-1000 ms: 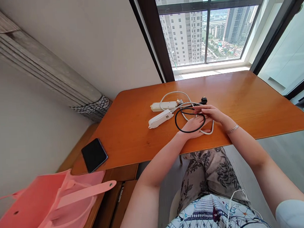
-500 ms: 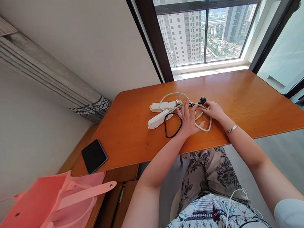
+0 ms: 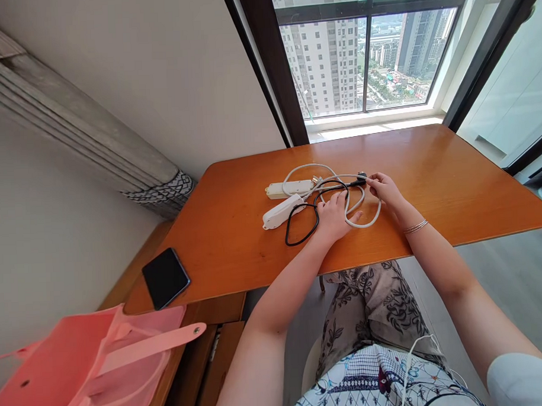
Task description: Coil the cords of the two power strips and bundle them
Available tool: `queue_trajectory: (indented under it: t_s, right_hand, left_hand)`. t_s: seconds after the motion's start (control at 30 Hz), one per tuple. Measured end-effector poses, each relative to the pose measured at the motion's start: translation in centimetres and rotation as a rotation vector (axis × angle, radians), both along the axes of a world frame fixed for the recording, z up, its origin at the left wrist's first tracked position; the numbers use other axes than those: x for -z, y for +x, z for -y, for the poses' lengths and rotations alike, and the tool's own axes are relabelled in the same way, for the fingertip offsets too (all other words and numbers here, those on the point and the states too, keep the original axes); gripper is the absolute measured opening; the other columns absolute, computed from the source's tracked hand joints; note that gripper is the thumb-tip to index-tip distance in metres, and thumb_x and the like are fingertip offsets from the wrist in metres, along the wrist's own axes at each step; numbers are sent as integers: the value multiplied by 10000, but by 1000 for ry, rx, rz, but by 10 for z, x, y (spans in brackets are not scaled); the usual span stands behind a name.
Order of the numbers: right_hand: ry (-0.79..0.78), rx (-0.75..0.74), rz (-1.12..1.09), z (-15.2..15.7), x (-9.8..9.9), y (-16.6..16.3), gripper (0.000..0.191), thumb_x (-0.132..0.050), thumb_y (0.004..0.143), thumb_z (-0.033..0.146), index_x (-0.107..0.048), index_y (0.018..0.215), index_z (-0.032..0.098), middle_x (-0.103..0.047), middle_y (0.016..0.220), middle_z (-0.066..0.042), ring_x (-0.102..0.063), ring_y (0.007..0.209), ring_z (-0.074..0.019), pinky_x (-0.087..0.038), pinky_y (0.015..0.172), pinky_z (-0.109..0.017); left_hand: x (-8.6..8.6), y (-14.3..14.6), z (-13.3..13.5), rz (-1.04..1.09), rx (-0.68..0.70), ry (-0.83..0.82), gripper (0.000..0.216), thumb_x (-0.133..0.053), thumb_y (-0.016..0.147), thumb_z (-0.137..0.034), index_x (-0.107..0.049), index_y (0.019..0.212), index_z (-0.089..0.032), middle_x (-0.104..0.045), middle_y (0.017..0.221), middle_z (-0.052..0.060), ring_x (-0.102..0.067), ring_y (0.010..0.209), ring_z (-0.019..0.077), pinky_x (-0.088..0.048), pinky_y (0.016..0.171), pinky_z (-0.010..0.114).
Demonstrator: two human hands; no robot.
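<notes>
Two white power strips (image 3: 284,212) lie side by side on the table, with tangled white and black cables running off to their right. My left hand (image 3: 334,217) rests low over the tangle, its fingers curled onto the black cable (image 3: 302,242); part of that cable is hidden beneath it. Between thumb and fingertips, my right hand (image 3: 386,193) pinches the white cable (image 3: 373,219), whose loop hangs down toward the near table edge. A black plug (image 3: 361,178) lies just left of my right fingertips. A metal plug (image 3: 315,181) sits by the rear strip.
The brown wooden table (image 3: 466,184) stands before a window (image 3: 368,63). A black phone (image 3: 166,278) lies near its left corner. At the lower left is a pink bag (image 3: 103,363) with a strap. A tied curtain (image 3: 159,183) hangs at the left wall.
My left hand has drawn slightly back and its spread fingers have curled in. The black loop has shifted left. My right hand has moved slightly up and right, pulling the white loop wider.
</notes>
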State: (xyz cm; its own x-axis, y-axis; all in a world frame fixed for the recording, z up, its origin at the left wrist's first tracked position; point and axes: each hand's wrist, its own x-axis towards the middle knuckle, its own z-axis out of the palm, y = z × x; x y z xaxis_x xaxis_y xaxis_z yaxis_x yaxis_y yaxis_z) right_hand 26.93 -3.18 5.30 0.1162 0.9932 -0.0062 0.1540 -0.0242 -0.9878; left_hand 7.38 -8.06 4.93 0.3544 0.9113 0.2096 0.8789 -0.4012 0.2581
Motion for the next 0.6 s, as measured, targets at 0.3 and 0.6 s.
queue_trajectory:
  t_s: [0.3, 0.6]
  right_hand:
    - [92, -264, -385, 12, -10, -4, 627, -829, 659, 463, -620, 1193, 209, -604, 741, 50, -516, 624, -95, -400, 588, -232]
    - [111, -253, 15, 2, 11, -11, 682, -628, 827, 734, -550, 1255, 208, -612, 742, 36, -540, 614, -124, -436, 577, -254]
  left_hand:
    - [0, -5, -9, 99, -32, -61, 547, -372, 1036, -591, -650, 1288, -192, -739, 1262, 132, -685, 1171, 289, -462, 970, 408]
    - [16, -14, -22, 441, 11, 44, 646, -431, 955, -716, -739, 1099, -167, -699, 1151, 169, -668, 1090, 298, -512, 978, 418]
